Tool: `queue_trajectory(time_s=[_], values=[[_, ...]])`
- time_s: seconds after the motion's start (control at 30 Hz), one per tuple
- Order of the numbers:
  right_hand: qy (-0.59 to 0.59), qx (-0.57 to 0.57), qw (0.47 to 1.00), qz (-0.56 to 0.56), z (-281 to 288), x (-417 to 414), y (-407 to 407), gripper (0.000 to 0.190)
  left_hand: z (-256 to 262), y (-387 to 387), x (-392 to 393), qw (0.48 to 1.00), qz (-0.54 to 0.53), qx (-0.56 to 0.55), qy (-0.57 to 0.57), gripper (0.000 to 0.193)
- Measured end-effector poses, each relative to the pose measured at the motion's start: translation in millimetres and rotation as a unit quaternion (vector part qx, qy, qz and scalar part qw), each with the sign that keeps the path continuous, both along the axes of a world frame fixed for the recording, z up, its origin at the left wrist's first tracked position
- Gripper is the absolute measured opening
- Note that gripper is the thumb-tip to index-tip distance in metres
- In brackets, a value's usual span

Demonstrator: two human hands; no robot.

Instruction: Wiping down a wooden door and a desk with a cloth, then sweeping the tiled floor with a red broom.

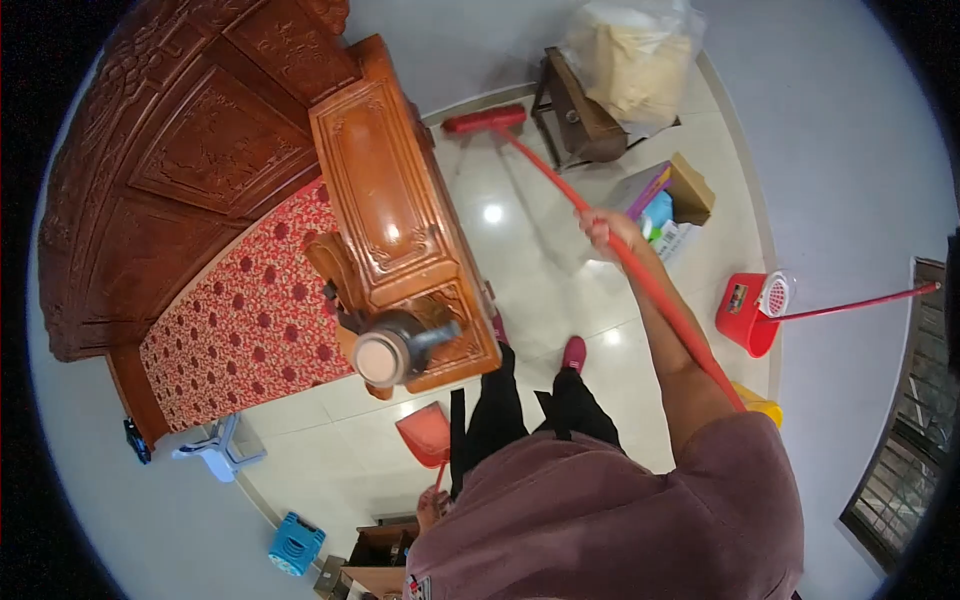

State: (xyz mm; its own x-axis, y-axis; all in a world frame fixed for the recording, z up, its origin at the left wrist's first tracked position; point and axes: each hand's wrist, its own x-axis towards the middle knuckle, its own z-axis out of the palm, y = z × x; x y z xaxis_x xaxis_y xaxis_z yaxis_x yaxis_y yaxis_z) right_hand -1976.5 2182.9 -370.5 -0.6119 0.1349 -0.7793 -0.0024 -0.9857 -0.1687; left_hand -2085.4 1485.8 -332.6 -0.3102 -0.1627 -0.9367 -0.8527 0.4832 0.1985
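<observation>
My right hand [609,231], arm stretched forward, grips the long red handle of a broom [550,174]. Its red head [485,120] rests on the tile floor close to the wall, between the wooden cabinet [382,176] and a brown stool-like stand [577,112]. The handle runs back along my forearm to the shoulder. Low at my other side, my left hand [431,508] is closed around the thin handle of a red dustpan [426,436]. The dustpan hangs or rests beside my leg; I cannot tell which. My torso partly hides the left hand.
A carved wooden bench [217,157] with a red patterned cushion [259,300] lies to the left. On the cabinet stands a dark jug-like vessel [390,352]. At right are an open carton [652,199] and a red mop bucket [739,315]. A plastic-wrapped bundle [637,67] sits on the stand.
</observation>
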Motion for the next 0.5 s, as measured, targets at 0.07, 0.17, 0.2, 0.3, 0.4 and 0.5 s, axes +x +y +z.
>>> queue_trajectory(time_s=[0.07, 0.17, 0.2, 0.3, 0.4, 0.5], values=[[0.025, -0.039, 0.998, -0.047, -40.1, -33.5, 34.8, 0.01, -11.6, -2.4, -24.8, 1.0, -0.002, 0.018, -0.008, 0.034], [0.013, -0.011, 0.997, -0.071, -76.1, -80.9, 39.1, 0.007, -18.3, -17.9, -37.9, 0.999, 0.008, 0.034, -0.026, 0.034], [-0.03, -0.019, 0.999, -0.034, -78.4, -88.2, 36.7, 0.006, -18.8, -23.2, -38.4, 0.999, 0.012, 0.04, -0.035, 0.034], [-0.082, -0.024, 0.996, 0.0, -72.8, -72.0, 11.9, 0.009, -22.3, -33.5, -37.6, 0.995, 0.018, 0.065, -0.069, 0.033], [-0.145, -0.007, 0.982, 0.118, -47.1, -15.4, -25.6, 0.016, -28.8, -34.7, -47.6, 0.989, 0.012, 0.104, -0.105, 0.033], [-0.216, 0.063, 0.965, 0.132, 22.6, 50.4, -85.8, 0.013, -29.4, -40.3, -51.2, 0.982, 0.019, 0.137, -0.127, 0.032]])
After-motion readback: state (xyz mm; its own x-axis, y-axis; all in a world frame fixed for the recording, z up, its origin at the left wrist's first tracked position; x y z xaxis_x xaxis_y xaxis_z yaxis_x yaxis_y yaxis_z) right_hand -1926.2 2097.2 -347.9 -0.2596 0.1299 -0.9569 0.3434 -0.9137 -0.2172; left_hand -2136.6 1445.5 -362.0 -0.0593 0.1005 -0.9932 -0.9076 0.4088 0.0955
